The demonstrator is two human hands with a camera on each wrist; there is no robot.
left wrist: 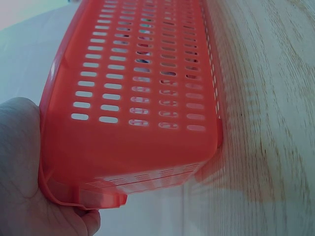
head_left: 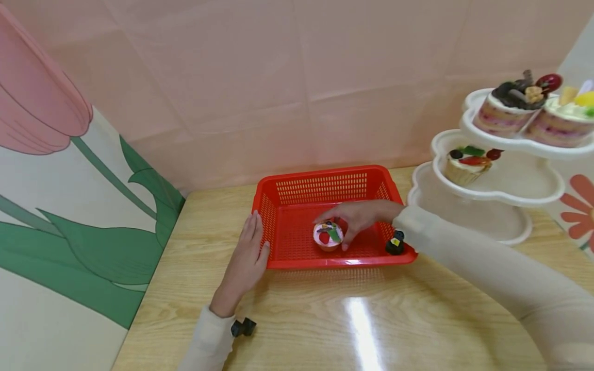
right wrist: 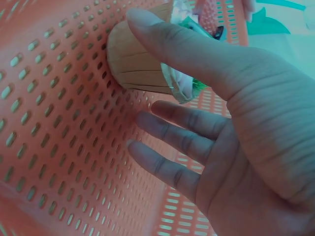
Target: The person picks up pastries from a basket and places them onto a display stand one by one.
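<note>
A red plastic basket (head_left: 320, 263) with slotted walls stands on the wooden table. My left hand (head_left: 248, 252) rests on its left rim, fingers extended, the thumb near the front corner. In the left wrist view, this palm lies against the basket's rim. Inside the basket is a toy cupcake (head_left: 328, 236) with pale cream, a strawberry and green leaves on top. My right hand (head_left: 362, 219) reaches in over the right side and holds the cupcake between thumb and index finger. In the right wrist view, the thumb crosses its tan pleated cup, and the other three fingers extend loosely away from it.
To the right stands a white tiered stand (head_left: 506, 188) with scalloped plates. Two toy cakes (head_left: 506, 111) sit on its top tier and a fruit tart (head_left: 466, 167) on the middle one. A pink backdrop (head_left: 232, 103) hangs behind the basket; a tulip-patterned panel (head_left: 93, 247) borders the left.
</note>
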